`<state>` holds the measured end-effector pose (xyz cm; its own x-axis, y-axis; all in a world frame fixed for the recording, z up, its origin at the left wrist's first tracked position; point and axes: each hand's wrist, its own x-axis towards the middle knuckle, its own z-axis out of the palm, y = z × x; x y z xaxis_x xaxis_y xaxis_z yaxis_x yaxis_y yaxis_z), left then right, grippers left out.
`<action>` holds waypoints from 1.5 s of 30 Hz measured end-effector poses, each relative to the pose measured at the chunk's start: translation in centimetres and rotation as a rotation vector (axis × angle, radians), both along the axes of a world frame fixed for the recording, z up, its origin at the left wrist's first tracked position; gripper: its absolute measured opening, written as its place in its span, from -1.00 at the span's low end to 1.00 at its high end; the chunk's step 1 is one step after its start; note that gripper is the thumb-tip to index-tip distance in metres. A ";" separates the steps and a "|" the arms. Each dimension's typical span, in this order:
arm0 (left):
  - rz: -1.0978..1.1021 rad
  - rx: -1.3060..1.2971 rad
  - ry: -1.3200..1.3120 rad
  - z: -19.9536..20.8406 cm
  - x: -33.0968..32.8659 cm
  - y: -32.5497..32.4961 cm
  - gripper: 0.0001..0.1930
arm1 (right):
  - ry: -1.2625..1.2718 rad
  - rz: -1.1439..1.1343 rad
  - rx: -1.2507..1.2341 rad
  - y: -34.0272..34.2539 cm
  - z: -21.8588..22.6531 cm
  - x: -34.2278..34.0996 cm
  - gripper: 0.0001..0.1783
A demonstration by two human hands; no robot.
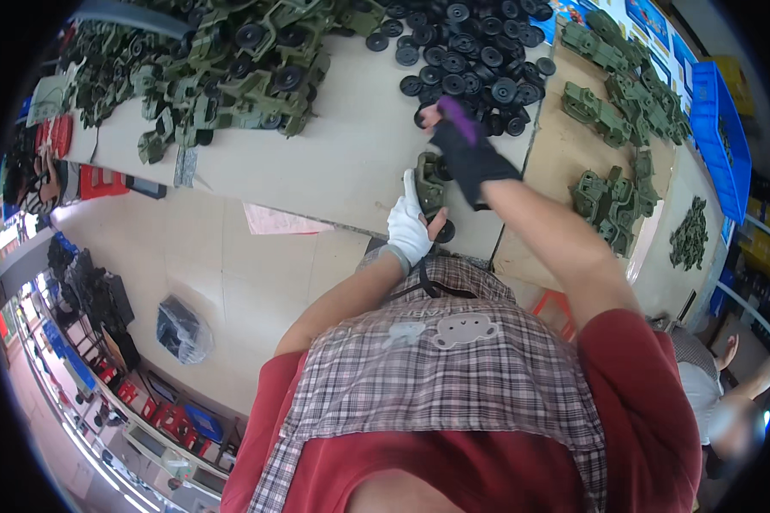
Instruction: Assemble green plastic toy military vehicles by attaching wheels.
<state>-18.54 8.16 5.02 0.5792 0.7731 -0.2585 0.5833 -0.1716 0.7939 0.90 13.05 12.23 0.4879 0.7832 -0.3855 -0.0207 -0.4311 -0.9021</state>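
Observation:
My left hand (411, 227), in a white glove with bare fingertips, grips a green toy vehicle (432, 192) near the table's front edge. A black wheel (446, 232) shows at the vehicle's near end. Reaching forward, my right hand (459, 141) wears a black and purple glove with bare fingertips. Its fingers are closed at a black toy wheel (420, 118) on the near left edge of a heap of loose black wheels (475, 64). The glove partly covers the vehicle's right side.
Piled green toy vehicles (257, 64) cover the table's far left. More green vehicle bodies (595, 111) lie on a brown board (552, 158) at right, beside small green parts (689, 235) and a blue bin (719, 141). Another person (710, 385) is at the lower right.

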 end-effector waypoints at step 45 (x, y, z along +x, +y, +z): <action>-0.091 0.505 -0.021 6.3 -4.7 12.0 -0.45 | -1.091 0.397 -0.017 -5.7 -2.2 9.4 -0.57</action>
<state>-23.26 20.16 11.28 0.6510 0.7448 0.1465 0.5328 -0.5858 0.6107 10.32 7.34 9.99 0.2884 0.9544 0.0765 0.9034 -0.2448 -0.3520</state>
